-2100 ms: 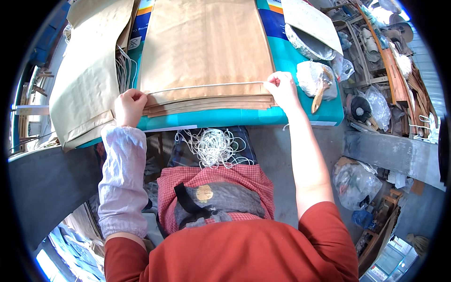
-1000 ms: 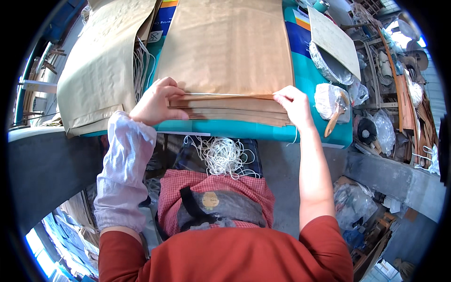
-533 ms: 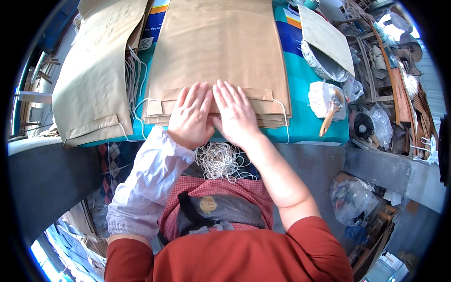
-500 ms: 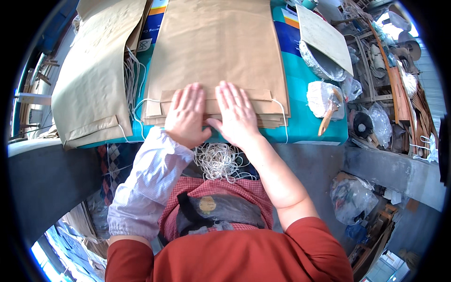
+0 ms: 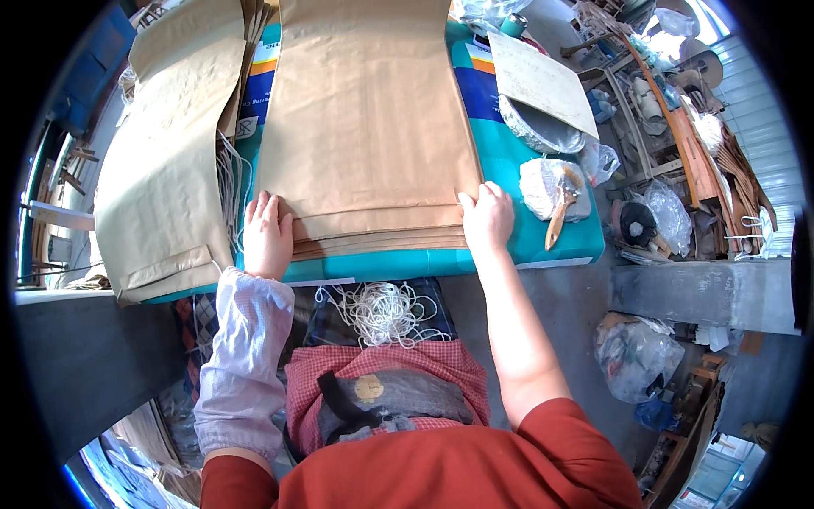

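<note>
A stack of large brown paper bags [image 5: 369, 119] lies in front of me, its layered lower edges fanned out toward me. My left hand [image 5: 268, 239] is at the stack's lower left corner, fingers closed over the paper's side edge. Across from it, my right hand [image 5: 488, 219] grips the lower right corner with curled fingers and the thumb over the top. The undersides of both grips are hidden. A fold runs across the top bag between my hands. Below the table edge, a tangle of white string [image 5: 386, 312] rests by my lap.
Another pile of brown paper bags [image 5: 170, 144] with white string handles lies to the left. On the teal table cover [image 5: 530, 242] at right are a wooden-handled brush [image 5: 557, 219] on a plastic-wrapped block and a basin [image 5: 543, 131] partly under a pale board [image 5: 543, 81].
My hands went from lying flat at the middle of the stack to gripping its two lower corners. The paper strip and string on the top bag are out of sight now.
</note>
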`<state>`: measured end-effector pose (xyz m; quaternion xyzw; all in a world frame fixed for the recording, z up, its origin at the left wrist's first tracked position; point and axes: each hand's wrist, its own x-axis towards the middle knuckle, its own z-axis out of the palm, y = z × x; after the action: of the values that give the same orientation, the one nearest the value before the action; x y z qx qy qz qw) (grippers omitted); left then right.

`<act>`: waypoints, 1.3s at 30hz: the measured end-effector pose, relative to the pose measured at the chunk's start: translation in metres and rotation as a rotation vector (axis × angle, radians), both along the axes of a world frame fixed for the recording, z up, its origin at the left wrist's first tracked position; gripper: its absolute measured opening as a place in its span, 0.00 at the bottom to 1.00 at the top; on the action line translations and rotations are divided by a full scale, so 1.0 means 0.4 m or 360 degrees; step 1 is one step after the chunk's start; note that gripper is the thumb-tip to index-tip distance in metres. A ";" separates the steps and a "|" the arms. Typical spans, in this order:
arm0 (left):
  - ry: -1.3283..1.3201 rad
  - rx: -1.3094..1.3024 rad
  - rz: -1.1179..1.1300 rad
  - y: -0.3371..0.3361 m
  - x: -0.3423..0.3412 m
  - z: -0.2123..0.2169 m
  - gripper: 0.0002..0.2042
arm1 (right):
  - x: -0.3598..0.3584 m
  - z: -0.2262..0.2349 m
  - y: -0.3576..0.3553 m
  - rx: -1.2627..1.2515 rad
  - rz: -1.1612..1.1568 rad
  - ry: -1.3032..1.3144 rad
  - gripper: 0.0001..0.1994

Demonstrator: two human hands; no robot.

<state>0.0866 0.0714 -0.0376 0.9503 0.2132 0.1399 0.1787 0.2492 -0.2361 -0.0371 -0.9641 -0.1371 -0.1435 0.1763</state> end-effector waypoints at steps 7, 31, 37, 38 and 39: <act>0.0035 0.0057 0.0013 -0.010 0.005 -0.002 0.19 | 0.005 0.013 -0.006 0.0240 -0.0131 0.0324 0.18; -0.0826 -0.0185 0.0306 0.161 -0.275 0.129 0.02 | -0.150 0.065 0.167 0.1166 0.0611 0.0624 0.15; -0.1060 -0.0352 0.0914 0.593 -0.525 0.112 0.12 | -0.263 0.017 0.576 0.1759 0.1117 0.1419 0.22; -0.0973 -0.0265 0.1015 0.650 -0.550 0.108 0.13 | -0.278 0.010 0.624 0.1601 0.1135 0.1509 0.23; -0.0890 -0.0179 0.1101 0.706 -0.563 0.108 0.14 | -0.290 0.000 0.663 0.1581 0.1161 0.1543 0.23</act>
<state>-0.1387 0.3538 0.0057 0.7377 0.4692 0.4311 0.2234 0.1331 0.0289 -0.0371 -0.6213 -0.2727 0.3158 0.6632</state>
